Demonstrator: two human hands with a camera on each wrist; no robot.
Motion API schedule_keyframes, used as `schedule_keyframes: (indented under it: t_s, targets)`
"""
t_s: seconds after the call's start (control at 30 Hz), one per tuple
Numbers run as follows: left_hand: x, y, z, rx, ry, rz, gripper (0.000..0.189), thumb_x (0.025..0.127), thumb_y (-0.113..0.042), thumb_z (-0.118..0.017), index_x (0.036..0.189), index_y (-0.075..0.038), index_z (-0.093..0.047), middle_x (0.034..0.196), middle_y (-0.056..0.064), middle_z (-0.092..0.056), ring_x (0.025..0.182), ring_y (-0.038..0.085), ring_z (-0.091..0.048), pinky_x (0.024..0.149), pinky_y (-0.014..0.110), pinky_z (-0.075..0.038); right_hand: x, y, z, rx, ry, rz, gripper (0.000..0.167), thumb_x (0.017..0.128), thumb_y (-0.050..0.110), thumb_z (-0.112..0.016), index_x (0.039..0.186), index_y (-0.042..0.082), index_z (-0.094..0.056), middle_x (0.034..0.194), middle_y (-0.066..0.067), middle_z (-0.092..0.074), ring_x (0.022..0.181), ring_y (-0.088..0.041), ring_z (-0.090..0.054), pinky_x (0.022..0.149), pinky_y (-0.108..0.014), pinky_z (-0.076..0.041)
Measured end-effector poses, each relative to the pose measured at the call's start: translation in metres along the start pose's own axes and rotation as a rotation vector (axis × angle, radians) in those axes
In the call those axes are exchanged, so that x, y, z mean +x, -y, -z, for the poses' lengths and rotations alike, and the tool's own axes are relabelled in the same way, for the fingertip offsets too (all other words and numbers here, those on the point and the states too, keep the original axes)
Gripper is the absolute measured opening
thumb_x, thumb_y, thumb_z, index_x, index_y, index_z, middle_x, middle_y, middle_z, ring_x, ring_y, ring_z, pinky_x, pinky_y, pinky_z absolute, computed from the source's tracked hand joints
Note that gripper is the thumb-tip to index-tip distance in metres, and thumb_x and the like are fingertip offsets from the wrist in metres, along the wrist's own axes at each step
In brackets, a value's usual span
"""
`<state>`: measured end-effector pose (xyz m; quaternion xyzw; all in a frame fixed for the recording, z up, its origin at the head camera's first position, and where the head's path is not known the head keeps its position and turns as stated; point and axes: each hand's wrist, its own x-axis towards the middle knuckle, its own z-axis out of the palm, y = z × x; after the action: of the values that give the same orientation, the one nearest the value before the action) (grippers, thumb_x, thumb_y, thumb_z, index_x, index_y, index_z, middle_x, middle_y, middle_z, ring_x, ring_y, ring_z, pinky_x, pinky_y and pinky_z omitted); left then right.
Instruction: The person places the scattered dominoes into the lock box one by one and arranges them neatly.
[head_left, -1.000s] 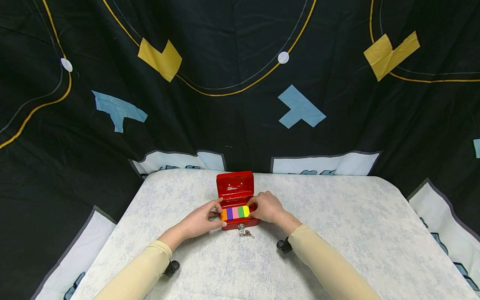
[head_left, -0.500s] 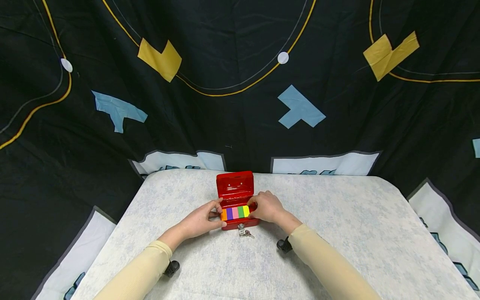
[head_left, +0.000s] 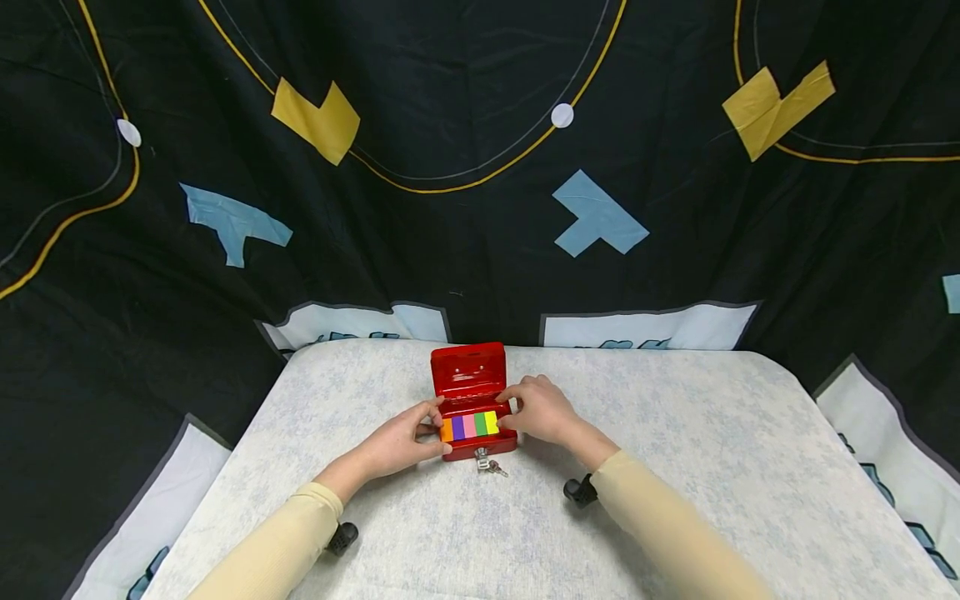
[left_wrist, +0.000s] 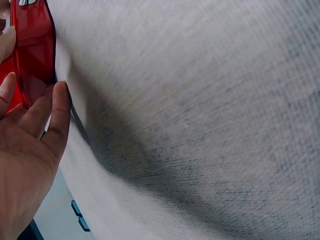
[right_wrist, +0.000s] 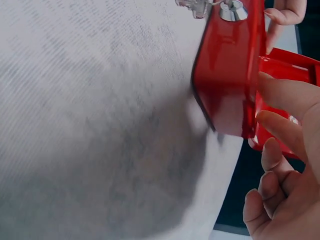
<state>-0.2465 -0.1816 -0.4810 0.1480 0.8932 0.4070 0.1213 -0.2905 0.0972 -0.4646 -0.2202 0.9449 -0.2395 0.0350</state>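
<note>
On the white cloth stands a red metal cash box (head_left: pixel 460 454), its lid (head_left: pixel 468 367) up at the back. Inside lies a row of orange, purple, pink, green and yellow blocks (head_left: pixel 469 426), side by side. My left hand (head_left: pixel 397 437) holds the box's left end, thumb at the front corner and index finger toward the back. My right hand (head_left: pixel 543 410) is over the right end. Its thumb and index finger, apart, reach over the rim in the right wrist view, with nothing pinched between them; its other fingers hang loosely curled outside.
A lock with two keys (head_left: pixel 495 467) hangs at the front of the box. The cloth-covered table (head_left: pixel 675 467) extends around it, with a black patterned curtain (head_left: pixel 487 250) behind. Each wrist wears a black camera (head_left: pixel 581 492).
My right hand has drawn back slightly to the right, its thumb and index finger coming away from the yellow block. The left hand, box and blocks keep their places.
</note>
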Motion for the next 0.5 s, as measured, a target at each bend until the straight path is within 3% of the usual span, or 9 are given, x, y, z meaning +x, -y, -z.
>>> schedule_keyframes:
  t_s: [0.13, 0.33, 0.5]
  targets:
    - [0.000, 0.000, -0.001, 0.004, -0.001, -0.005, 0.037, 0.090, -0.032, -0.081, 0.109, -0.014, -0.055, 0.165, 0.007, -0.032, 0.126, 0.026, -0.061, 0.102, 0.043, -0.050, -0.011, -0.008, 0.011, 0.046, -0.050, -0.002, 0.038, 0.089, 0.036, -0.079, 0.121, 0.016, -0.076, 0.083, 0.005, -0.054, 0.084, -0.017, -0.047, 0.068, -0.035, -0.042]
    - [-0.001, 0.003, -0.002, 0.004, 0.002, -0.019, 0.037, 0.090, -0.032, -0.081, 0.107, -0.014, -0.054, 0.165, 0.007, -0.032, 0.126, 0.027, -0.060, 0.087, 0.033, -0.053, -0.033, -0.028, 0.028, 0.071, -0.119, -0.006, 0.036, 0.092, 0.036, -0.075, 0.123, 0.017, -0.075, 0.086, 0.006, -0.054, 0.087, -0.017, -0.046, 0.068, -0.035, -0.041]
    - [-0.003, 0.001, -0.002, -0.004, -0.003, -0.023, 0.036, 0.090, -0.032, -0.081, 0.107, -0.013, -0.054, 0.165, 0.009, -0.032, 0.126, 0.029, -0.061, 0.095, 0.039, -0.053, -0.053, -0.048, 0.039, 0.068, -0.162, -0.008, 0.034, 0.094, 0.036, -0.074, 0.123, 0.019, -0.074, 0.088, 0.007, -0.055, 0.086, -0.017, -0.044, 0.070, -0.035, -0.040]
